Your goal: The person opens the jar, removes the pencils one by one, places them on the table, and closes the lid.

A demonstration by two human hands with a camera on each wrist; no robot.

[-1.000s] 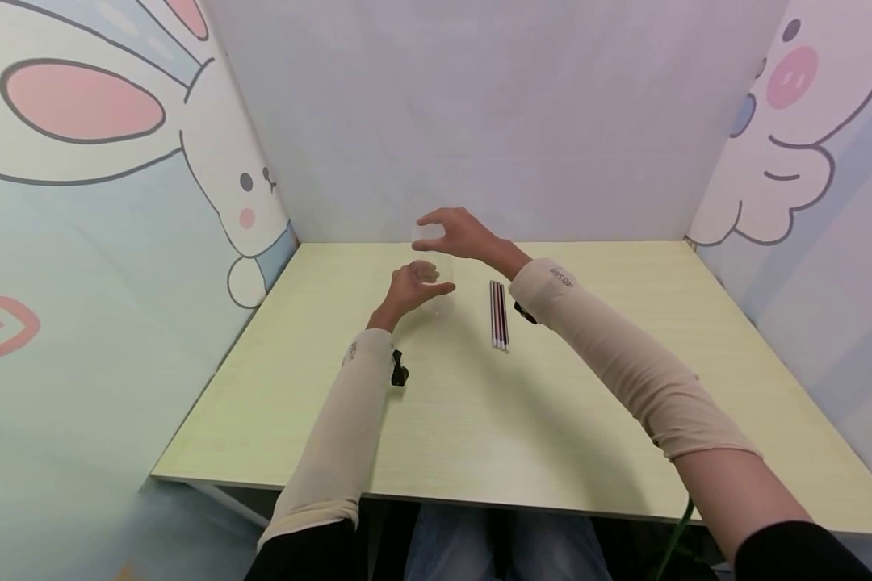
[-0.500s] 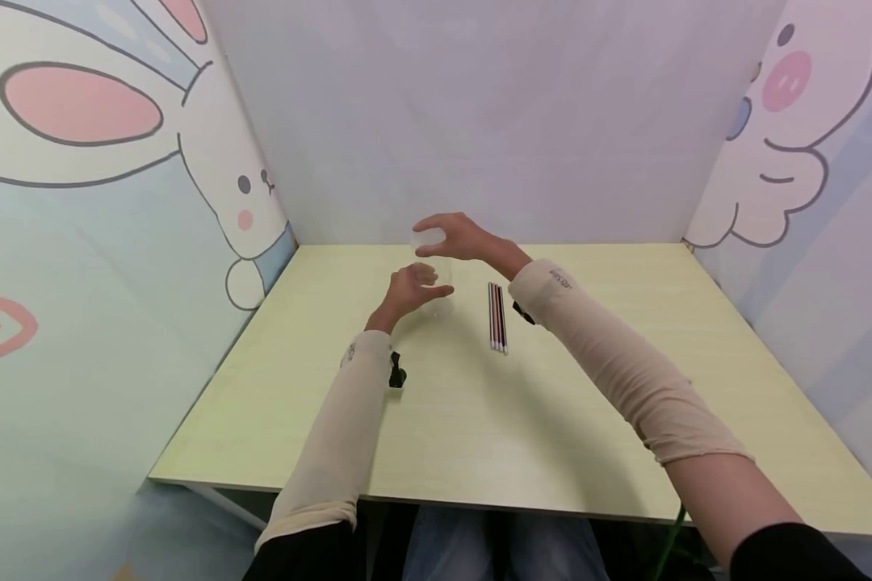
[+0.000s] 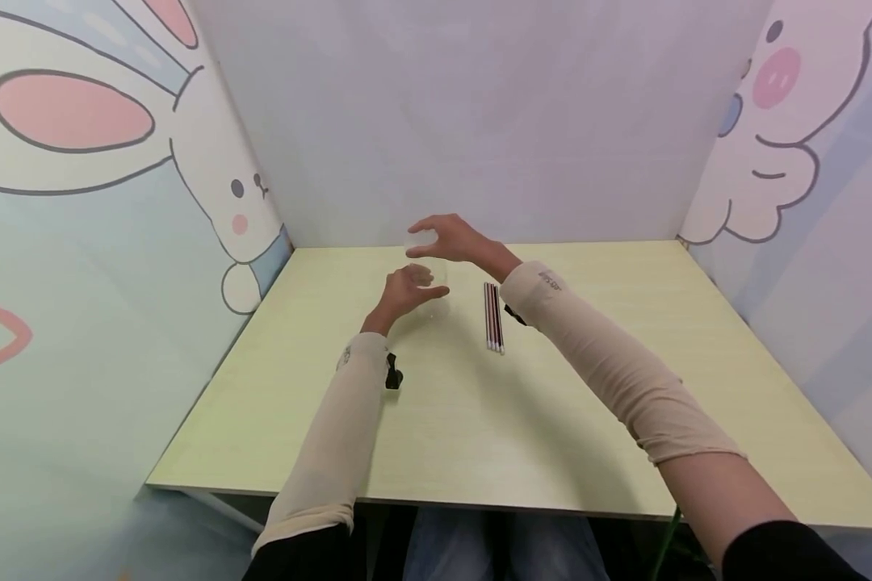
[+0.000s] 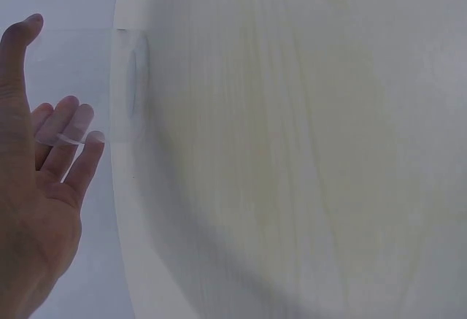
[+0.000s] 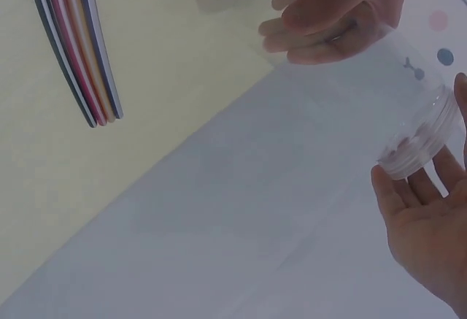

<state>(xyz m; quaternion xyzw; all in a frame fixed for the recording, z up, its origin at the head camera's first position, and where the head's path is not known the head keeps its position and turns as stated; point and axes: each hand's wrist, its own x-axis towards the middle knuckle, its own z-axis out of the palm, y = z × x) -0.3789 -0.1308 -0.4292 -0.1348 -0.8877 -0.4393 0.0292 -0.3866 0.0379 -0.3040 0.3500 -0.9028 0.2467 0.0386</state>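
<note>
A clear, see-through jar (image 3: pixel 439 270) stands near the far edge of the table, in front of me. My left hand (image 3: pixel 407 290) holds its body, thumb on the near side and fingers round the back; in the left wrist view the fingers show through the clear wall of the jar (image 4: pixel 80 71). Above it, my right hand (image 3: pixel 452 239) grips the round, ridged clear lid (image 5: pixel 419 140) at the jar's top between thumb and fingers. The lid sits on the jar's mouth. Several striped pencils (image 3: pixel 493 317) lie side by side to the right of the jar.
The pale wooden table (image 3: pixel 436 436) ends at a plain light wall (image 3: pixel 480 121) just behind the jar. Side walls with cartoon animals stand left and right. The right forearm (image 3: pixel 610 363) reaches across the table, close beside the pencils.
The head view shifts slightly. My right hand sits a touch lower over the jar than a second ago. Both hands keep their hold, and the pencils stay where they were.
</note>
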